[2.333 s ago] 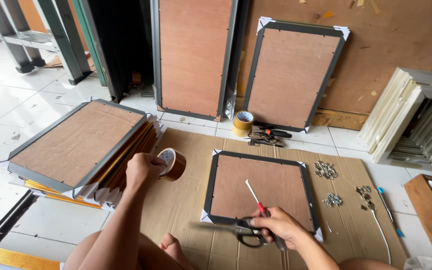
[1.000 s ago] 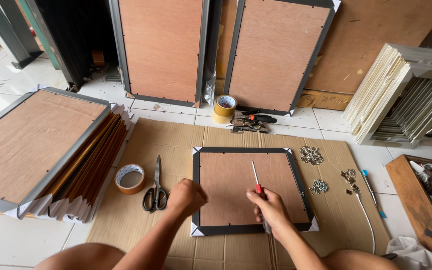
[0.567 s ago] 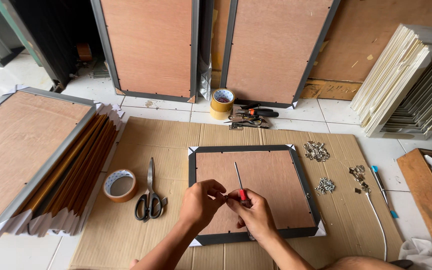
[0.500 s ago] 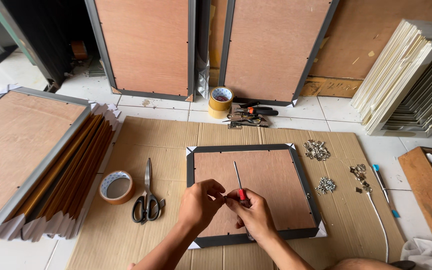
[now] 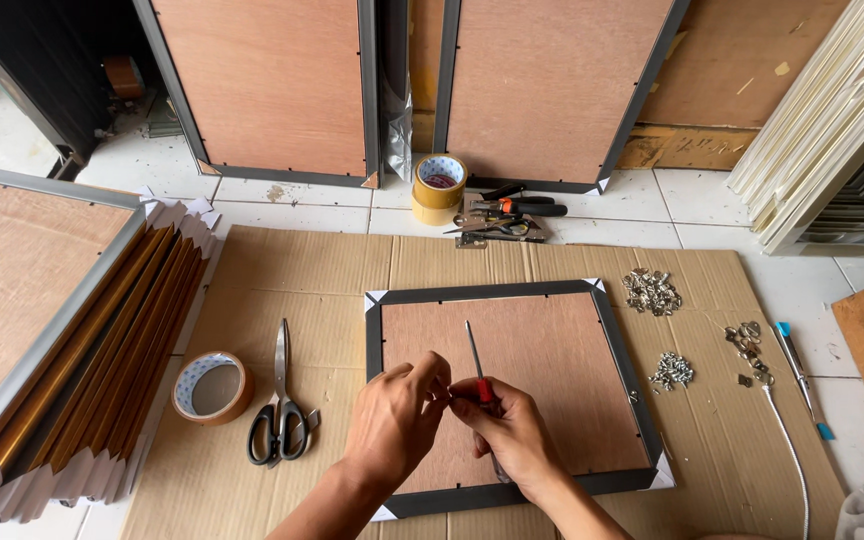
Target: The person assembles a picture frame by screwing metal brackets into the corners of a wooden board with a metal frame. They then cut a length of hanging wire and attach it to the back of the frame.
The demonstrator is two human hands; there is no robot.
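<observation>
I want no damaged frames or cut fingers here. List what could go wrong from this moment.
1. The right hand holds the screwdriver with the left hand pinching close by its red handle; a slip could jab a finger.
2. The tip hangs over the frame's backing board; it might gouge it.
3. The scissors lie near the left forearm.

I am looking down at a flattened cardboard sheet (image 5: pixel 282 275) lying on the white tiled floor (image 5: pixel 692 205). A dark picture frame (image 5: pixel 512 390) is lying back-up on it, with scissors (image 5: pixel 279 410) and a brown tape roll (image 5: pixel 212 387) sitting to its left and small piles of metal hardware (image 5: pixel 651 291) resting to its right.
</observation>
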